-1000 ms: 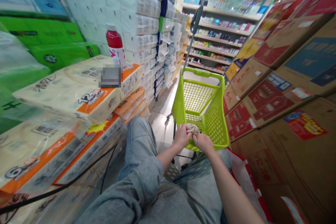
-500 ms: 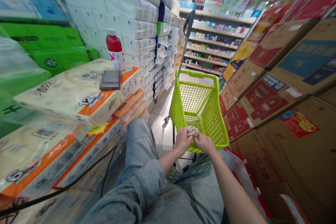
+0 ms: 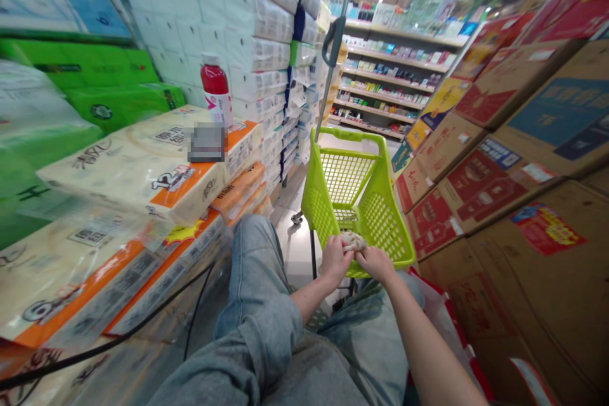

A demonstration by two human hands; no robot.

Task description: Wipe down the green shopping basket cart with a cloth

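Both hands meet over the near rim of a lime-green shopping basket cart point(image 3: 328, 193). Between them is a small crumpled white bundle with a brownish pattern point(image 3: 353, 240), its kind too small to make out. My left hand point(image 3: 335, 260) is closed on its left side, fingers pinched. On the other side my right hand point(image 3: 377, 262) is closed as well, knuckles up, gripping the lower right edge of the bundle. The fingertips are partly hidden behind the hands.
To the left, tissue packs point(image 3: 118, 168) are stacked, bearing a red-capped-with-white drink bottle point(image 3: 217, 90) and a blurred-out object point(image 3: 207, 142). A black cable point(image 3: 143, 320) crosses them. Cardboard cartons point(image 3: 537, 273) wall the right side; stocked shelves point(image 3: 394, 79) stand ahead.
The view has shifted slightly, so the tissue stacks and bottle sit further right. Both hands remain closed on the bundle, with only a slight change of position.
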